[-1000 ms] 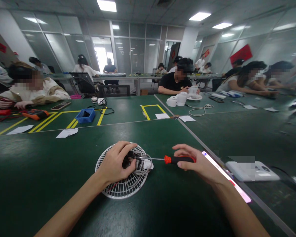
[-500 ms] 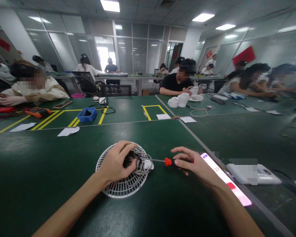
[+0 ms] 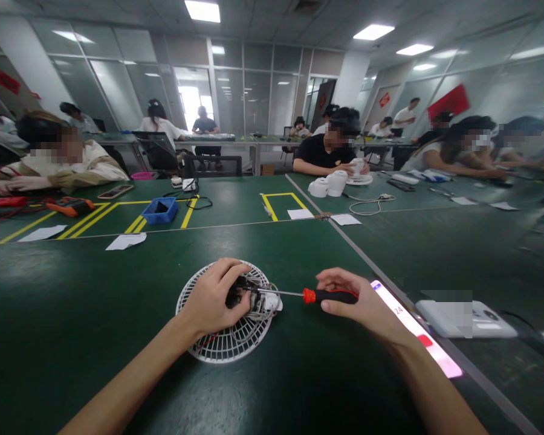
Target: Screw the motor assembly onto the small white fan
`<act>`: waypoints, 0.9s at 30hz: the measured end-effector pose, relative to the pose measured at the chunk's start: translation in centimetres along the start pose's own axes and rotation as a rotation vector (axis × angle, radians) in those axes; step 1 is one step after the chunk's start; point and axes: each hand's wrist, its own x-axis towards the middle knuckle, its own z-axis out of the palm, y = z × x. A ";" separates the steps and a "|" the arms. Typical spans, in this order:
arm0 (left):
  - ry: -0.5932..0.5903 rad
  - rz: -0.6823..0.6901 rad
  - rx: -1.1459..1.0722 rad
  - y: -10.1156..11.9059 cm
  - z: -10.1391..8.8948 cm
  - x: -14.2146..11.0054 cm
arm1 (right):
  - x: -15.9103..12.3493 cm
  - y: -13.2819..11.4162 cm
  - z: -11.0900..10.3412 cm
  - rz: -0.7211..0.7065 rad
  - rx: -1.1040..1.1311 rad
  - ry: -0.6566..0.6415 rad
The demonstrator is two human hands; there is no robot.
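A round white fan grille [image 3: 229,349] lies on the green table with a small motor assembly [image 3: 256,302] and grey wires on top of it. My left hand [image 3: 217,296] is closed around the dark part of that assembly, its fingers hiding much of it. From the right, a screwdriver [image 3: 333,296] with a black and red handle lies level, its shaft reaching into the assembly. The tip is hidden near my left fingers. My right hand [image 3: 347,293] curls loosely about the handle, the butt against the palm and the thumb below.
Right of my right hand lies a lit phone [image 3: 412,326], with a white device [image 3: 466,319] beyond it. Farther off are a blue bin [image 3: 160,211], paper slips [image 3: 126,241], white fan housings [image 3: 336,183] and a multimeter [image 3: 71,206]. A co-worker in black [image 3: 321,157] sits opposite.
My right fingers have shifted around the screwdriver handle, uncovering more of it. The screwdriver's position is nearly the same. My left hand and the grille have stayed still.
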 end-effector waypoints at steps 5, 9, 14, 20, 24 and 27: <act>-0.014 -0.012 0.001 -0.1 0.0 -0.1 | 0.0 0.2 0.8 0.191 0.108 -0.082; -0.019 -0.020 0.006 -0.1 0.1 -0.2 | 0.1 0.2 0.9 0.189 0.057 -0.037; -0.029 -0.025 -0.002 -0.2 0.2 -0.3 | -0.1 -0.4 0.3 0.070 0.022 0.034; -0.027 -0.024 0.004 -0.2 0.1 -0.2 | -0.4 -1.0 0.0 -0.034 -0.070 0.061; -0.017 -0.013 0.010 -0.1 0.0 -0.1 | -0.3 -0.8 0.1 0.006 -0.039 0.034; -0.007 -0.005 0.014 -0.1 0.1 -0.2 | -0.1 -0.3 0.2 0.082 0.017 -0.013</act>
